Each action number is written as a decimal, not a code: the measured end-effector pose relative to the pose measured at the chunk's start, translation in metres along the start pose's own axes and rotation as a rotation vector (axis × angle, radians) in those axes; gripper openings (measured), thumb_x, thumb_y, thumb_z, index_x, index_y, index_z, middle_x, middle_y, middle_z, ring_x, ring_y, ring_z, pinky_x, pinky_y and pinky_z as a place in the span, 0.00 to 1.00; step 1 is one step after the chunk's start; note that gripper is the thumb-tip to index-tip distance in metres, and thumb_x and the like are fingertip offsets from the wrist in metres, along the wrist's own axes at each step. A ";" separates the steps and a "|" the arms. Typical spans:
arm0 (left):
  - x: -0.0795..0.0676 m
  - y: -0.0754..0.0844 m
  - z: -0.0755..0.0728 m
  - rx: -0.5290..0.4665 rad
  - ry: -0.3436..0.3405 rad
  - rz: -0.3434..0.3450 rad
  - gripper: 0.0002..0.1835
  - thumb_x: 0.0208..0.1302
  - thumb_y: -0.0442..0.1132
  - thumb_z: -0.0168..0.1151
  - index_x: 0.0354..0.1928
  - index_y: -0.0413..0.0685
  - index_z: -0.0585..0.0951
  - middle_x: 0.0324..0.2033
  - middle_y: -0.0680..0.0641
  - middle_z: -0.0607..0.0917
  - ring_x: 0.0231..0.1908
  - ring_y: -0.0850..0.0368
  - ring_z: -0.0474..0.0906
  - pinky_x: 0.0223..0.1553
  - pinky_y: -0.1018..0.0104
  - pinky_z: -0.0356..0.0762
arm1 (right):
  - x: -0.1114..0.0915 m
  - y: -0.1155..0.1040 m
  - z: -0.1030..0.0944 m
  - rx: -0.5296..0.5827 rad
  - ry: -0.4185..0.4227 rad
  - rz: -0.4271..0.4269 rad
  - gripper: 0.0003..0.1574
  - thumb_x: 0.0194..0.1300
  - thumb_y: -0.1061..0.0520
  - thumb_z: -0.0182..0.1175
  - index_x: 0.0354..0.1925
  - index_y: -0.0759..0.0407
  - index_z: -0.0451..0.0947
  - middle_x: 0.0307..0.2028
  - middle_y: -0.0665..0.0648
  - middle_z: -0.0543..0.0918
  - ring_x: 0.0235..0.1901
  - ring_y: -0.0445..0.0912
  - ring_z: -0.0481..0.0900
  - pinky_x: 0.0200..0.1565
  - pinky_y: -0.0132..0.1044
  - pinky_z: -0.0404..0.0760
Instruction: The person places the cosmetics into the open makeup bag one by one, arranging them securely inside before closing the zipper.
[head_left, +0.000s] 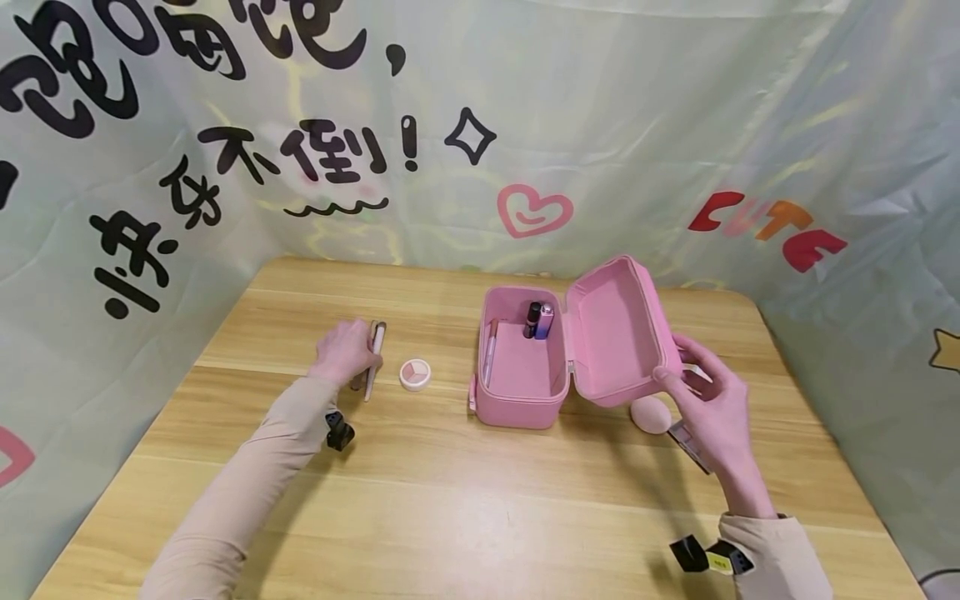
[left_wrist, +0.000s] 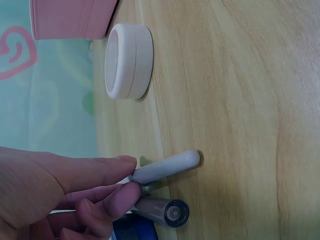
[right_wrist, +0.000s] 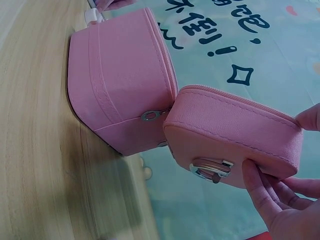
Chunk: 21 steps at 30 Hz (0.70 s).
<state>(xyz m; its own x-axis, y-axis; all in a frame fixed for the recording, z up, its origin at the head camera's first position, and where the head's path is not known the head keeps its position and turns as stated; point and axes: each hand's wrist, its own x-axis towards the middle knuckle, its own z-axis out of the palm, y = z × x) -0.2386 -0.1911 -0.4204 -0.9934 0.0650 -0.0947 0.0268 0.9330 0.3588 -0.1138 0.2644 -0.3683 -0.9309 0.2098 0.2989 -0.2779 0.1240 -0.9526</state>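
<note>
My left hand [head_left: 343,352] pinches a slim white makeup brush [head_left: 374,362] between thumb and fingertips, at the left of the table. In the left wrist view, the brush's rounded handle end [left_wrist: 175,165] points away from the fingers. A small tube with a dark, see-through end [left_wrist: 167,212] lies beside it, partly behind the fingers. My right hand [head_left: 708,404] grips the outer edge of the lid [head_left: 618,329] of a pink cosmetic case [head_left: 517,412], which stands open. Inside are a black-capped tube [head_left: 532,320], a pink-purple lipstick [head_left: 544,322] and a slim brush [head_left: 491,354].
A round white compact [head_left: 415,375] sits between my left hand and the case. Under the lid's right side lie a round pink puff [head_left: 650,414] and a flat palette [head_left: 688,443], partly covered by my right hand. A printed cloth [head_left: 637,125] hangs behind the wooden table [head_left: 450,517].
</note>
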 end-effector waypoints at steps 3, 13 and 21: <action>0.001 0.000 0.001 -0.006 -0.007 0.002 0.10 0.53 0.38 0.72 0.26 0.44 0.79 0.25 0.46 0.81 0.25 0.53 0.76 0.21 0.65 0.70 | 0.000 -0.001 0.000 -0.010 -0.003 0.007 0.27 0.62 0.73 0.62 0.60 0.66 0.77 0.41 0.46 0.83 0.34 0.34 0.85 0.37 0.20 0.82; 0.000 0.001 0.001 -0.019 -0.044 -0.011 0.09 0.54 0.39 0.71 0.24 0.45 0.80 0.23 0.47 0.83 0.21 0.55 0.78 0.19 0.66 0.70 | -0.001 -0.001 0.000 -0.022 -0.010 -0.001 0.27 0.63 0.71 0.62 0.61 0.67 0.76 0.41 0.46 0.83 0.35 0.33 0.85 0.37 0.20 0.82; 0.000 0.004 0.004 0.011 -0.046 -0.007 0.10 0.54 0.37 0.69 0.24 0.44 0.77 0.23 0.47 0.79 0.21 0.55 0.75 0.18 0.65 0.70 | -0.001 0.000 0.000 -0.041 -0.006 0.005 0.27 0.63 0.71 0.62 0.61 0.67 0.76 0.41 0.45 0.82 0.34 0.33 0.85 0.36 0.20 0.82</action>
<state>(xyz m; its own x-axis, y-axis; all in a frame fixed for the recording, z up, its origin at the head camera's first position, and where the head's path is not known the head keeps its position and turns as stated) -0.2379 -0.1861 -0.4225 -0.9873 0.0744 -0.1403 0.0212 0.9373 0.3479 -0.1130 0.2642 -0.3684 -0.9337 0.2048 0.2937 -0.2634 0.1629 -0.9509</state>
